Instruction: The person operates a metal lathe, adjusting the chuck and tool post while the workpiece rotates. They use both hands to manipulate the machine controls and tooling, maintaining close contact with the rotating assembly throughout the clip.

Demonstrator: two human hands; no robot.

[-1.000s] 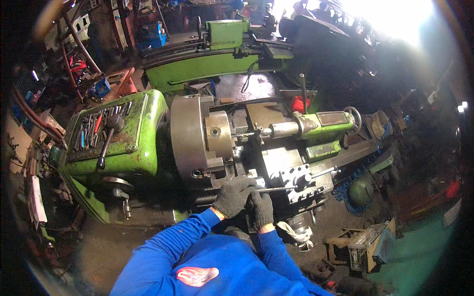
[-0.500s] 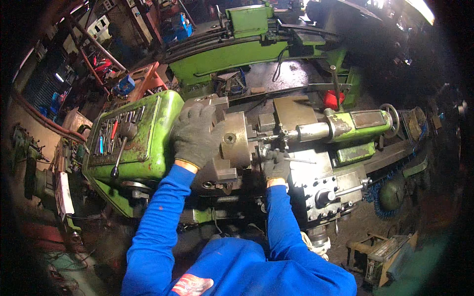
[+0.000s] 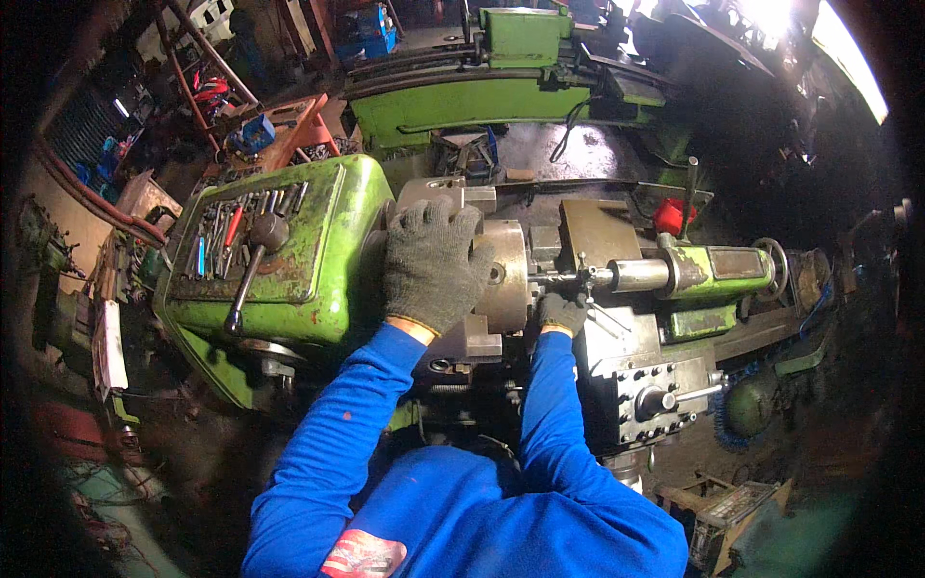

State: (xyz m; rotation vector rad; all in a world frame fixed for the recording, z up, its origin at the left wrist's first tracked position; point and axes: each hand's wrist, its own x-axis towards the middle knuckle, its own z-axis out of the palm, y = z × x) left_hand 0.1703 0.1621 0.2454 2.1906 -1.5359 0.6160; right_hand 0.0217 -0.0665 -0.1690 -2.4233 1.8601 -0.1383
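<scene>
My left hand, in a dark grey knitted glove, lies over the large metal lathe chuck, fingers curved over its top and thumb toward the cylindrical workpiece. The workpiece sits between the chuck jaws. A thin tool, which looks like a tap in a tap wrench, lines up between workpiece and tailstock quill. My right hand, also gloved, is closed at the wrench's lower side; its fingertips partly hide what they grip. A thin rod slants beside that hand, over the bright slide.
On the green headstock lie several small tools beside a lever. The tool post with its handle stands right of my right forearm. Behind are a red container and another green lathe.
The view has shifted, so the lathe appears farther right. My left hand stays on the chuck. My right hand stays by the wrench; the thin rod beside it now slants more steeply.
</scene>
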